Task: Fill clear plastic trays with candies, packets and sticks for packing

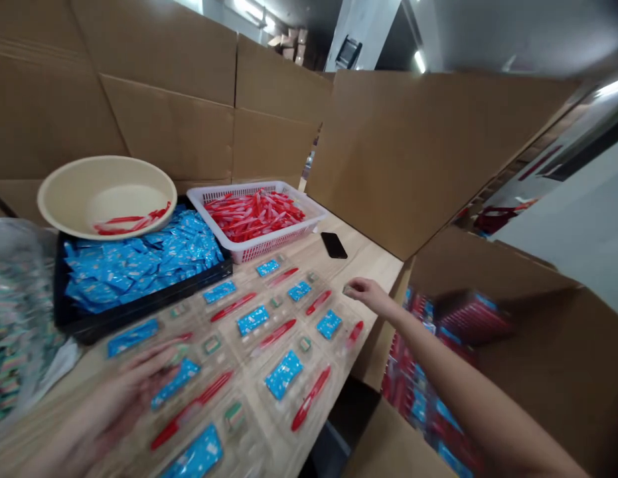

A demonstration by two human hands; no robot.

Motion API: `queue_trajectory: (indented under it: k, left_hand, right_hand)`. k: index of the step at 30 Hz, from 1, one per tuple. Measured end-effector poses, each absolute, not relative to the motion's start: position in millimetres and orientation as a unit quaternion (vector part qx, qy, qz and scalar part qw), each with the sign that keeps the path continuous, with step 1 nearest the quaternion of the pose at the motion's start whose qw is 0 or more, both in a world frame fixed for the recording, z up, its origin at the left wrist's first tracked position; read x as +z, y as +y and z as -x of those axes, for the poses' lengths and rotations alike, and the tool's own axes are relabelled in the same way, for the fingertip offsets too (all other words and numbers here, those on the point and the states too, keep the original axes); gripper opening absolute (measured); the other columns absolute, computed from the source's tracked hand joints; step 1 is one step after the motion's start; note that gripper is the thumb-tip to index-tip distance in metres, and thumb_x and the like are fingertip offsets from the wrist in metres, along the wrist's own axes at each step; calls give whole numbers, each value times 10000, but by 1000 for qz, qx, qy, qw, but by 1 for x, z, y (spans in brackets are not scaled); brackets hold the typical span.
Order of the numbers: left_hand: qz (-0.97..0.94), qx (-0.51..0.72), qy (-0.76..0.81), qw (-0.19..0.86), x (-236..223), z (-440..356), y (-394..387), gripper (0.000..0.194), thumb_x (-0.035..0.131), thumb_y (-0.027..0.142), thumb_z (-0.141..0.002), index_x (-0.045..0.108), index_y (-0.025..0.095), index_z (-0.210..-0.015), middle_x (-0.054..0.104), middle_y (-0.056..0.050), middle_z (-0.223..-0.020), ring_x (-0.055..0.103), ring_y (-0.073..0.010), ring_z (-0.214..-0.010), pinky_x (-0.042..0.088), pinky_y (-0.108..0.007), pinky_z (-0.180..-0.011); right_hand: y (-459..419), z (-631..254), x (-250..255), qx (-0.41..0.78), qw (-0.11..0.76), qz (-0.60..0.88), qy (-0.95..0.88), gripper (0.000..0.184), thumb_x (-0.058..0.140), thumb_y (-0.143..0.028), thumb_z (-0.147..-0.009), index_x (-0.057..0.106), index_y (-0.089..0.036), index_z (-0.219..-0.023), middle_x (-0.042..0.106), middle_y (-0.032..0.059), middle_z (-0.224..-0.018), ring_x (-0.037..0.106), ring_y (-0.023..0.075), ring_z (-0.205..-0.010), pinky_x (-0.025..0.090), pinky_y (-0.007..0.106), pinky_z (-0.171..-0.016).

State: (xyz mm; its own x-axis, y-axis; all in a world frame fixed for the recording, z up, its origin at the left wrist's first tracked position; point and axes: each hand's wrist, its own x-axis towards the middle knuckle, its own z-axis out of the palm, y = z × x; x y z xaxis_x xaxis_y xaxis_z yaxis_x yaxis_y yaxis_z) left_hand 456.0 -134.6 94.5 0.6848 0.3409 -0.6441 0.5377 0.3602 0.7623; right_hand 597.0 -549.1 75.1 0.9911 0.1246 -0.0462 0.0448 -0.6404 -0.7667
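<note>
Clear plastic trays (269, 345) lie in rows on the wooden table (368, 259), each holding a blue packet (283, 373), a red wrapped stick (311, 397) and a small green-striped piece (305, 343). My right hand (364, 291) reaches to the far right edge of the trays, fingers pinched on a small piece I cannot make out. My left hand (124, 392) is blurred, fingers stretched out flat over the near-left trays, touching a blue packet (175, 384).
A black bin of blue packets (139, 262) carries a cream bowl (107, 196) with a few red sticks. A white basket (256, 216) holds red sticks. A phone (333, 245) lies behind. A clear bag (14, 318) stands left. Cardboard boxes (488, 358) surround the table.
</note>
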Motion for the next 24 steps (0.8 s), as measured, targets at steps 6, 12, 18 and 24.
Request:
queue_trajectory:
  k: [6,12,18,24]
  left_hand:
    - [-477,-199,295,803,70,-467,-230,162,638,55,-628,636,146,-762,645,-29,-792,599,-119,-674,491,-227,-667]
    - [-481,-223,272,803,58,-459,-288,231,729,185,-539,650,138,-750,617,-36,-756,563,-128,-684,462,-243,-651]
    - [-526,-199,241,791,42,-463,-328,356,756,298,-452,659,113,-741,572,-14,-642,508,-115,-605,442,-257,-601]
    - [-554,-195,240,773,36,-466,-332,359,743,311,-442,663,123,-737,602,-34,-706,523,-137,-644,447,-265,-603]
  right_hand:
    - [-598,-629,45,119,390,909,-91,233,568,-373,-616,538,-152,-685,525,-15,-611,460,113,-580,369,243,-560]
    - [-594,-645,31,171,361,905,-143,236,541,-369,-650,581,-154,-740,574,-1,-678,498,131,-641,386,252,-612]
    - [-581,-636,31,179,318,915,-173,181,493,-269,-685,603,-151,-768,605,21,-732,524,144,-682,393,250,-645]
    - [-571,-629,34,101,241,951,-164,69,498,-193,-670,549,-168,-708,548,-3,-626,486,125,-589,365,231,-559]
